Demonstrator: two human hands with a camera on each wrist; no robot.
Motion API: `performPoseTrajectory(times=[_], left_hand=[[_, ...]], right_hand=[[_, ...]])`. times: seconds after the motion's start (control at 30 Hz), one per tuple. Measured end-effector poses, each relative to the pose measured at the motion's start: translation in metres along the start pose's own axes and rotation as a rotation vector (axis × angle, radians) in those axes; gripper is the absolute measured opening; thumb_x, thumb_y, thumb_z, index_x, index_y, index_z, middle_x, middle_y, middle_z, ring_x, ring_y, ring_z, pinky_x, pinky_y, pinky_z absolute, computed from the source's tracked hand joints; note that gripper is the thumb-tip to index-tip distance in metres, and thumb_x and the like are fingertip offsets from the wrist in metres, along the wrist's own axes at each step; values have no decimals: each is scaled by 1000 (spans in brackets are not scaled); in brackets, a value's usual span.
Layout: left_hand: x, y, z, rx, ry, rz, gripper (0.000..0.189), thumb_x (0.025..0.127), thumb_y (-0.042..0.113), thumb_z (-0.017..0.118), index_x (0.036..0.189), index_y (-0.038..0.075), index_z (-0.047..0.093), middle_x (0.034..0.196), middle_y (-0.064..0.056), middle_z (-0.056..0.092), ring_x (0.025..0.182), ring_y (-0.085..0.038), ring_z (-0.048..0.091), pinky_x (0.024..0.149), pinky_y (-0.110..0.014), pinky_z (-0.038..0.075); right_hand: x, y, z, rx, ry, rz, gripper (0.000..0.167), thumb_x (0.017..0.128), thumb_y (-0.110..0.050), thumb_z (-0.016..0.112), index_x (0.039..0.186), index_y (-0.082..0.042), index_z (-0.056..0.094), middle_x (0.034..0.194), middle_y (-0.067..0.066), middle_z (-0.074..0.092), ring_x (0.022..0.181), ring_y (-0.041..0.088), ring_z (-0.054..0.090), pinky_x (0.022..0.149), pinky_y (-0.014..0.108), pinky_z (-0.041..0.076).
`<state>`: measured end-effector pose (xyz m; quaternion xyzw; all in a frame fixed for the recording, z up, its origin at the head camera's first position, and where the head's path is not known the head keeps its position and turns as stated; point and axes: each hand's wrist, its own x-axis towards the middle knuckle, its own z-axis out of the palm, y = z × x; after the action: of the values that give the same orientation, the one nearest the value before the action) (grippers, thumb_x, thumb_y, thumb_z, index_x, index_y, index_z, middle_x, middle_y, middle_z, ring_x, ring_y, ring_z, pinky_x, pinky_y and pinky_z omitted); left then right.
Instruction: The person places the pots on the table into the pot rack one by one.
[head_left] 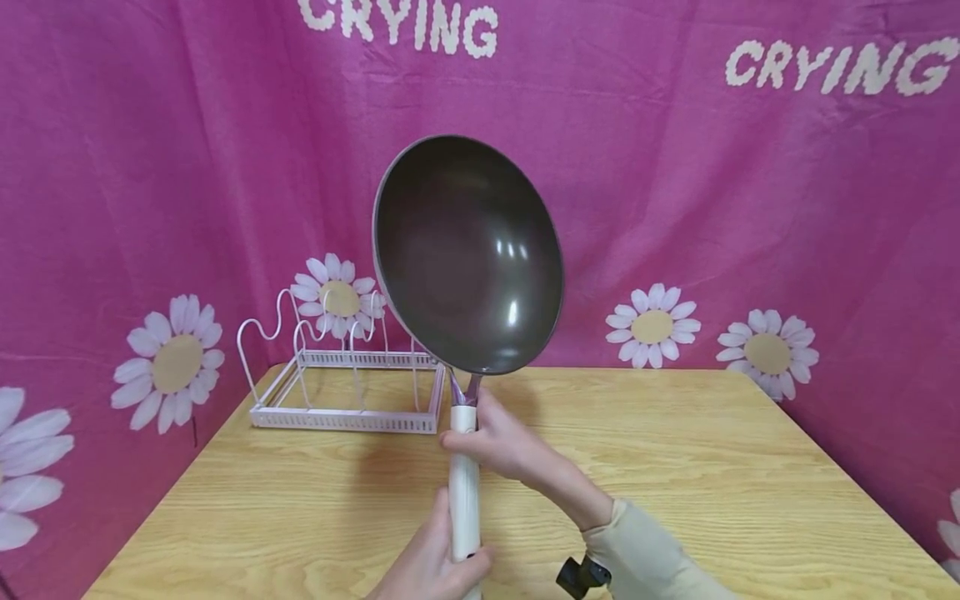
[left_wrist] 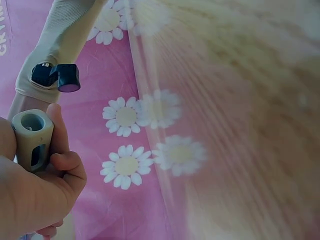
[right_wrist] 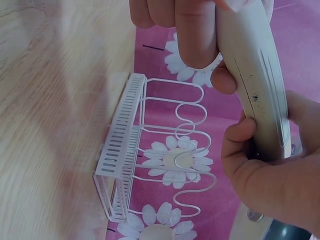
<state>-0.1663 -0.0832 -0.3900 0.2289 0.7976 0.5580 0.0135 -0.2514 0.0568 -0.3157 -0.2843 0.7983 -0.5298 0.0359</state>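
Note:
A deep frying pan point(head_left: 468, 258) with a dark, glossy inside is held upright over the table, its bowl at the top and turned toward me. Its pale handle point(head_left: 465, 483) points down. My right hand point(head_left: 502, 437) grips the upper handle, close below the bowl, with the thumb across the front. Lower down, my left hand point(head_left: 438, 554) holds the handle near its end. In the left wrist view the handle's hollow end point(left_wrist: 32, 125) shows between the left hand's point(left_wrist: 40, 195) thumb and fingers. The right wrist view shows curled fingers of both hands round the handle point(right_wrist: 255, 85).
A pale wire pan rack point(head_left: 345, 419) with wavy dividers stands on the wooden table point(head_left: 637, 475), left of the pan and behind the hands. A pink curtain point(head_left: 652, 192) with white daisies hangs behind the table and along its sides.

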Motion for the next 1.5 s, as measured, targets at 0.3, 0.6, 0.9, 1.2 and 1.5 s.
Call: performPoseTrajectory(times=[0.3,0.6,0.9,1.2,1.5], left_hand=[[-6,-4,-8,42,67,17,53,84,9,67,124,-6,36,85,-2,50,73,-5,50,69,-22,42],[-12,-6,-16,60,143,-22,56,82,12,70,126,-2,38,88,-4,51,76,-9,52,70,-23,43],[-15,-4,-20,97,169,-69,59,80,13,70,125,-5,37,86,-4,50,72,-10,50,66,-23,42],[-22,-3,-18,182,257,-65,60,76,13,73,123,-4,39,83,-2,49,71,-9,48,65,-23,41],[-27,5,-25,231,311,-87,59,76,12,74,120,-4,38,79,-1,48,64,-7,45,60,-22,40]], right_hand=[[10,-7,12,-63,-22,-50,50,79,-9,65,125,-5,43,98,7,53,79,14,54,71,28,50],[18,-12,23,-69,-48,-40,72,80,-12,65,142,-3,30,91,5,47,73,13,51,66,27,50],[22,-16,29,-90,-60,-27,68,79,-12,65,137,-3,31,73,-1,45,62,10,48,60,24,46],[26,-20,35,-92,-117,-59,28,78,-10,63,98,-5,44,62,-6,41,55,6,42,54,20,41],[33,-34,39,-85,-145,-94,30,79,-12,64,99,-9,42,64,-6,41,57,5,43,54,20,42]])
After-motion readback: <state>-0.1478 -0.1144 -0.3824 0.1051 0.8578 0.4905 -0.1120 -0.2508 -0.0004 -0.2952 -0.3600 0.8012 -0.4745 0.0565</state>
